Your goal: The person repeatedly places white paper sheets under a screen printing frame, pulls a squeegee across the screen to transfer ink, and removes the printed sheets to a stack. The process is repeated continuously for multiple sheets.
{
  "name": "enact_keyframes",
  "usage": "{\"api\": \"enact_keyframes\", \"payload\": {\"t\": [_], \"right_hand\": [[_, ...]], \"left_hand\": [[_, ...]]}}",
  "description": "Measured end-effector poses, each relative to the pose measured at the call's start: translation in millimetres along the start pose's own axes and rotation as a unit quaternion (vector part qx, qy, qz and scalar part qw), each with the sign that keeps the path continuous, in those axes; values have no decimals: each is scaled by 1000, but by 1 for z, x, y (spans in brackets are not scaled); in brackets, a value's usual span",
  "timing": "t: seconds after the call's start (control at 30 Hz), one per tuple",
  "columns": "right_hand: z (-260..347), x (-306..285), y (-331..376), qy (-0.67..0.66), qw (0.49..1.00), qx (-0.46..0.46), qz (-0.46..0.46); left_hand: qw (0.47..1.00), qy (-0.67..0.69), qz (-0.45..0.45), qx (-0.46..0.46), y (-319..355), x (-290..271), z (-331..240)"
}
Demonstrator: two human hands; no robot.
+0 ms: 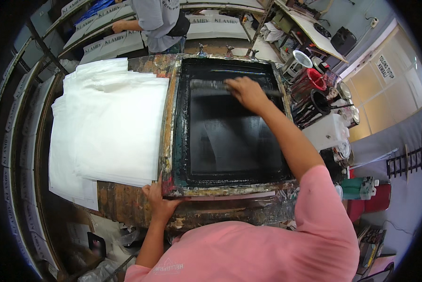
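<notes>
A wooden screen printing frame (229, 191) lies on the stained worktable, its mesh coated with wet black ink. My right hand (247, 94) reaches over the far part of the mesh. Its fingers are closed on a wide, ink-covered squeegee (204, 84), which lies crosswise near the frame's far end. My left hand (160, 203) grips the frame's near left corner, thumb along the near edge and a finger up the side. Close by on the left lies a thick, uneven stack of white sheets (112, 122). A pale strip shows below the frame's near edge.
Ink tubs, among them a red bucket (316, 79) and a black one (320, 101), crowd the right side beside a white container (324, 131). Racks of printed sheets (25, 127) stand at left and back. A person in a grey shirt (157, 19) stands behind the table.
</notes>
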State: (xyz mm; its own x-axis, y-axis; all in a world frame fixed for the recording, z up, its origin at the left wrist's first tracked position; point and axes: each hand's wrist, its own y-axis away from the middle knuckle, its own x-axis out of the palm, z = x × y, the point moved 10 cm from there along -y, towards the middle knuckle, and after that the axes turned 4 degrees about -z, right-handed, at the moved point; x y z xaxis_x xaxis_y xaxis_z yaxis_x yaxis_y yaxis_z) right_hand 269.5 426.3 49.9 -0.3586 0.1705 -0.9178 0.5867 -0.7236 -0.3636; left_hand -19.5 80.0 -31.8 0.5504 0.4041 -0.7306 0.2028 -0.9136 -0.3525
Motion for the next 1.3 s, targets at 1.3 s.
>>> {"api": "enact_keyframes", "payload": {"t": [1.3], "right_hand": [[206, -77, 177, -6, 998, 49, 50]], "left_hand": [[988, 151, -18, -22, -14, -15, -13]]}}
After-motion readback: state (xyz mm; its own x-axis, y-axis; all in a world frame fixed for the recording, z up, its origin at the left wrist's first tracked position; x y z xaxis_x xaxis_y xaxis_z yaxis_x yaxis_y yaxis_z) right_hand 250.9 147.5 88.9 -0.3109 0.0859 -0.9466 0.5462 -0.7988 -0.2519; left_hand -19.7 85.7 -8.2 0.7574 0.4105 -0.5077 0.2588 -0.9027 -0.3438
